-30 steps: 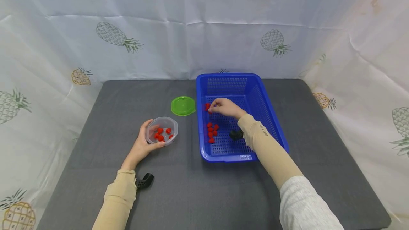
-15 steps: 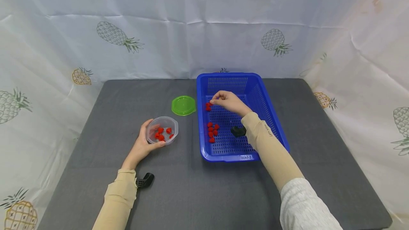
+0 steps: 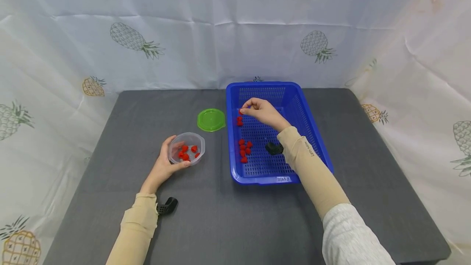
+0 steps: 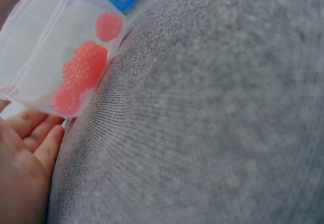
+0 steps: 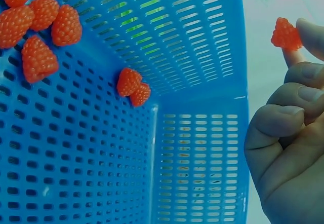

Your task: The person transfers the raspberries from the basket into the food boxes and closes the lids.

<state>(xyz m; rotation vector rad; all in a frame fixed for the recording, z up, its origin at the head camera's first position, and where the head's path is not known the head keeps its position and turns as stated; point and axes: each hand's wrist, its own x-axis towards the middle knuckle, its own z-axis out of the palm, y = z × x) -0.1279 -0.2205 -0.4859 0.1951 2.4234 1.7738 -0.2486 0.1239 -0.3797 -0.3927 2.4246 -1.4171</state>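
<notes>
My left hand (image 3: 162, 168) holds a clear plastic tub (image 3: 191, 137) on the dark table, thumb in front and fingers round the far left side. Several red raspberries (image 4: 86, 62) lie inside it. Over the back left of a blue basket (image 3: 257, 180), my right hand (image 3: 263, 111) pinches one raspberry (image 5: 286, 34) between thumb and index finger, with the other fingers curled. In the right wrist view, a pair of raspberries (image 5: 130, 86) sits by the basket wall, and a larger cluster (image 5: 39, 61) lies farther along it.
A green lid (image 3: 211, 120) lies on the table (image 3: 220, 224) between tub and basket, close to the basket's left side. A patterned white curtain (image 3: 220, 52) hangs behind the table. Black camera mounts (image 3: 167, 206) stick out at both wrists.
My right hand has risen from the back cluster in the basket with a raspberry in its fingertips, moving slightly away from me. The left hand and tub have stayed in place.
</notes>
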